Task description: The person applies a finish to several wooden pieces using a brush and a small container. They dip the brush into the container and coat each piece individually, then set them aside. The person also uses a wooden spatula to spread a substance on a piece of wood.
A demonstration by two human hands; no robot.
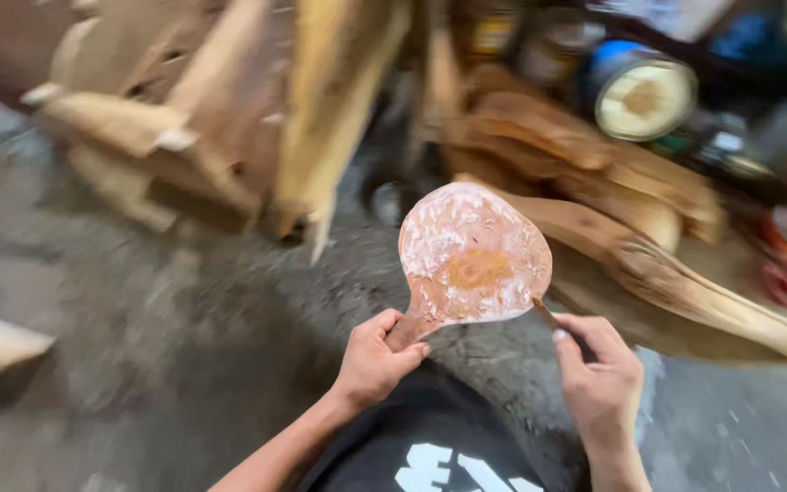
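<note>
1. Clearly, the left hand (371, 363) had its fingers closed round the paddle (472, 255) handle, the blade standing above them.
2. The right hand (599, 375) pinched a thin stick (544, 311) against the paddle's edge.
3. Judged risk: the stick might slip toward the left fingers, since the paddle hung unsupported over the floor (166, 346).

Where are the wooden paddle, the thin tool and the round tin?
wooden paddle (474, 255), head view, middle of its round face
thin tool (544, 312), head view, shaft above the right hand
round tin (644, 98), head view, pale lid

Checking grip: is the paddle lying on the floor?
No, the left hand holds the paddle up by its handle, above the floor.
</note>
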